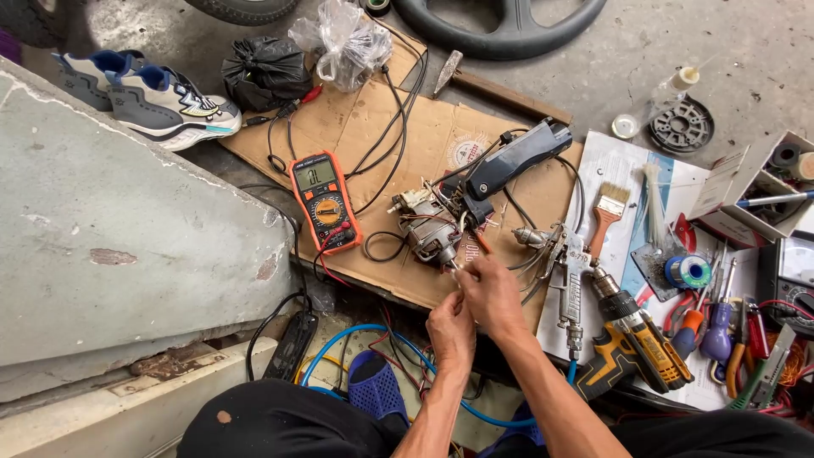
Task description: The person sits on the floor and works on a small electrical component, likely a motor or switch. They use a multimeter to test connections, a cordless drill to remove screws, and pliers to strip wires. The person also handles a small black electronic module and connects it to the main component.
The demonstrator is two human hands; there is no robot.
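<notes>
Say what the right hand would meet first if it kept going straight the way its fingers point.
Probably the small grey electric motor with copper windings: the right hand points up-left at it, fingertips almost there. Depth is unclear; thin wires may come first.

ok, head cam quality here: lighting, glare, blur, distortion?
Head view: soft even daylight, faint shadows only; mild glare on the multimeter screen; sharp focus, both hands crisp on the motor wires; wide-angle bowing at the edges, visible on the concrete ledge.
</notes>
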